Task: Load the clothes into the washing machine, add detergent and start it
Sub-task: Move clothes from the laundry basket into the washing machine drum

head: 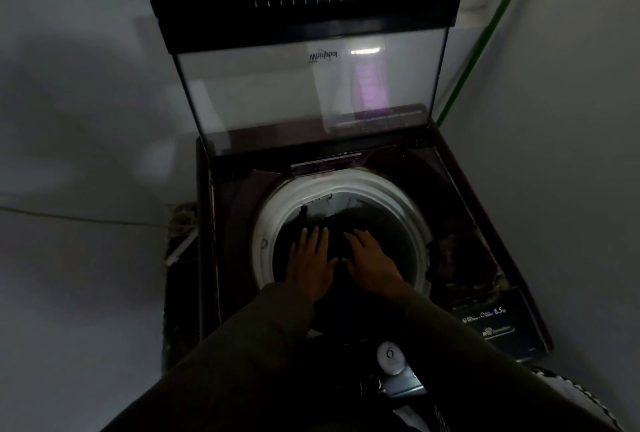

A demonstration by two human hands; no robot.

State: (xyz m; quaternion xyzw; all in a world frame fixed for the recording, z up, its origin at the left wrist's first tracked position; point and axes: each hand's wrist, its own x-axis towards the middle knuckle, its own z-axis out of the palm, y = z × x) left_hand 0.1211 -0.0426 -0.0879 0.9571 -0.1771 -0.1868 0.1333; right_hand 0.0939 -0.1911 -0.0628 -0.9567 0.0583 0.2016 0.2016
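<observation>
While the lid is standing raised, the head view is showing the following.

Head view, machine: the washing machine (346, 258) is sitting in a dim corner, its glass lid (304, 95) propped upright at the rear so the drum mouth is staying accessible.

Head view, drum: the white drum rim (381, 189) is ringing a dark opening; the far side of the drum is looking unfilled.

Head view, clothes: the dark clothes (332, 223) are lying inside the drum, directly under both palms; individual garments cannot be told apart in this light.

Head view, left hand: the left hand (311, 258) is lying flat, fingers spread and extended, gripping nothing, apparently pressing the load down.

Head view, right hand: the right hand (372, 258) is lying just beside it, likewise flat and unclenched, sharing the downward pressure.

Head view, controls: the white round knob (390, 357) on the near panel is sitting untouched.

Judgement: loading is appearing nearly complete; detergent and start are probably outstanding.
</observation>
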